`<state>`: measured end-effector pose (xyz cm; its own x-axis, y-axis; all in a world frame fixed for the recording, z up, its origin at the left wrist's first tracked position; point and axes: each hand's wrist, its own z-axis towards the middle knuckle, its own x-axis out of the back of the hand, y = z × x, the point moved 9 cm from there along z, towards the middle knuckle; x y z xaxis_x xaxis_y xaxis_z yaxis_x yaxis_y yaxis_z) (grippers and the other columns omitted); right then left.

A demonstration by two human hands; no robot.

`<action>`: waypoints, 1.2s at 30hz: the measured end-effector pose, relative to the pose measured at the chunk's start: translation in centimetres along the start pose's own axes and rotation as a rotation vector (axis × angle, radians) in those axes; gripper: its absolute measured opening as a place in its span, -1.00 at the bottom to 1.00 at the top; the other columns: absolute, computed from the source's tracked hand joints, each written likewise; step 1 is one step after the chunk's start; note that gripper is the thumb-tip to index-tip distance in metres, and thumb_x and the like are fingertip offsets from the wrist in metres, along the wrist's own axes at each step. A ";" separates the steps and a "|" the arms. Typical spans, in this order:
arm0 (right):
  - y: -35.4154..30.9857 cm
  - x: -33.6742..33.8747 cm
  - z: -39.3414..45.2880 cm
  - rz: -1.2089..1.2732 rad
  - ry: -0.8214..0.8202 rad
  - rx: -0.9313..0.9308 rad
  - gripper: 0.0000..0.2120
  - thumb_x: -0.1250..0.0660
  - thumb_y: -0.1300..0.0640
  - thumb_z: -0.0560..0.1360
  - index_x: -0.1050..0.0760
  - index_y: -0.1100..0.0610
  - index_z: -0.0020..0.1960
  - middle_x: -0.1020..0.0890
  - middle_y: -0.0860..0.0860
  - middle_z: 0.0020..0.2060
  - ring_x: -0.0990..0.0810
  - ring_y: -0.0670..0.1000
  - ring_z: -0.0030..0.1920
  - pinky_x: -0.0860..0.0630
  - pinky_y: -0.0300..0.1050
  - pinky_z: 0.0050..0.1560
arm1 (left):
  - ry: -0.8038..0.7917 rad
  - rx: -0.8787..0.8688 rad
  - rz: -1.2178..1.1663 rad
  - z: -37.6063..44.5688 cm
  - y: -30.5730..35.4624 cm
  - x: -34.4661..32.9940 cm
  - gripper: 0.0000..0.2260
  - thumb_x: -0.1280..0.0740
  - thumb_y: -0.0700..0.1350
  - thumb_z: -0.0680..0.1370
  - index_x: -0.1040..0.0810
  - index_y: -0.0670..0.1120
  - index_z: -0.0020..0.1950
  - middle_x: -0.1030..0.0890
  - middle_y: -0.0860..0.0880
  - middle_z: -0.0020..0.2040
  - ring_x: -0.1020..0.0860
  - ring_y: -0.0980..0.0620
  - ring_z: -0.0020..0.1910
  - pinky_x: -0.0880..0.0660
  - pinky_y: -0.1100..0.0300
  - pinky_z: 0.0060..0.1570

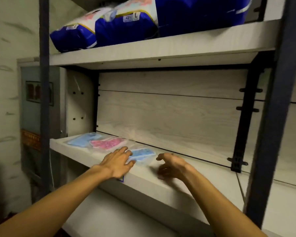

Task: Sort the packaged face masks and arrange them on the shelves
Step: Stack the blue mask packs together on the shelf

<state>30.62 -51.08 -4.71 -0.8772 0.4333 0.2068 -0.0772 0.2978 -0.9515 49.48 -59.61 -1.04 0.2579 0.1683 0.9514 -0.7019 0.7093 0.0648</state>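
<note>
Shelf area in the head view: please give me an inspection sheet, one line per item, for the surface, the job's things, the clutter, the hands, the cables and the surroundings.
Surface: pale wood-grain middle shelf, mostly bare to the right.
Job's things: three packaged masks lie flat in a row: light blue mask pack at left, pink mask pack beside it, patterned blue mask pack nearest the hands.
Clutter: nothing seen on this shelf.
Hands: left hand rests its fingers on the patterned blue mask pack; right hand hovers loosely curled, holding nothing.
Cables: a thin white cord hangs by the left post.
Surroundings: blue bulk packs on the upper shelf; dark metal posts; wall at left.
</note>
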 end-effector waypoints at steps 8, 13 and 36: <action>-0.7 -3.3 6.6 0.332 -0.274 -0.283 -0.49 -0.31 0.07 0.49 -0.42 0.51 0.18 -0.59 0.33 0.12 -0.63 0.27 0.01 -0.66 0.10 -0.07 | 0.102 -0.009 -0.013 7.3 -3.8 -2.6 -0.72 -0.20 0.03 0.62 -0.57 0.03 0.27 -0.68 -0.05 0.14 -0.64 -0.09 0.06 -0.58 0.06 0.01; -0.8 -4.2 9.0 0.204 -0.197 -0.191 -0.66 -0.39 0.01 0.52 -0.54 0.29 0.09 -0.65 0.14 -0.20 -0.65 0.08 -0.27 -0.61 -0.15 -0.33 | 0.265 0.038 -0.160 8.8 -5.7 -2.7 -0.88 -0.35 -0.04 0.51 -0.67 0.05 -0.01 -0.69 0.05 -0.15 -0.62 0.05 -0.19 -0.60 0.13 -0.18; -2.3 -7.0 5.7 0.371 0.124 0.181 -0.83 -0.41 0.34 0.48 -0.64 0.36 0.06 -0.71 0.32 -0.05 -0.71 0.28 -0.12 -0.62 0.06 -0.08 | 0.507 -0.067 -0.837 8.2 -8.2 -2.5 -0.83 -0.44 -0.14 0.47 -0.58 0.11 -0.03 -0.66 0.21 -0.17 -0.61 0.25 -0.24 -0.56 0.22 -0.25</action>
<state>34.25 -59.63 -5.29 -0.7984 0.5852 -0.1418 0.1414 -0.0468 -0.9889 49.14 -71.48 -1.49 0.9209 -0.1438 0.3623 -0.1270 0.7681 0.6277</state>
